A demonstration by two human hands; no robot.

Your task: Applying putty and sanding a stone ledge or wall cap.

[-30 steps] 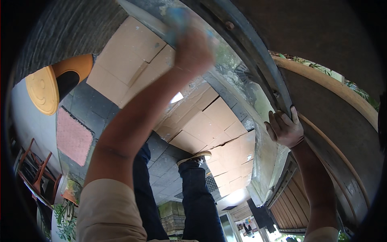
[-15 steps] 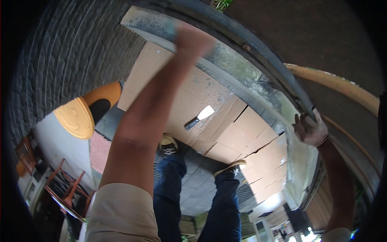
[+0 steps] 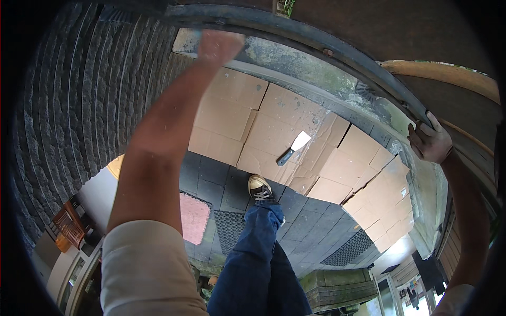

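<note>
My left hand (image 3: 219, 46) is closed and slightly blurred at the far left end of a weathered concrete ledge (image 3: 295, 66), just under a dark metal rail (image 3: 337, 48). A trace of teal shows at its far side, but what it holds cannot be made out. Over on the right, my right hand (image 3: 433, 141) grips the same rail's edge, its thumb over the metal and its other fingers curled. Between the hands, a putty knife (image 3: 293, 149) with a dark handle and pale blade lies on flattened cardboard (image 3: 221, 116).
A ridged dark stone wall (image 3: 79, 100) rises on the left. Grey floor tiles (image 3: 300, 216) carry a pink mat (image 3: 194, 217) and dark rubber mats (image 3: 230, 229). My shoe (image 3: 260, 188) stands at the cardboard's near edge. A wooden chair (image 3: 69, 224) is at lower left.
My left hand has moved left along the ledge. My right hand keeps its hold on the rail. My legs have shifted as I step left, and the view has moved with me.
</note>
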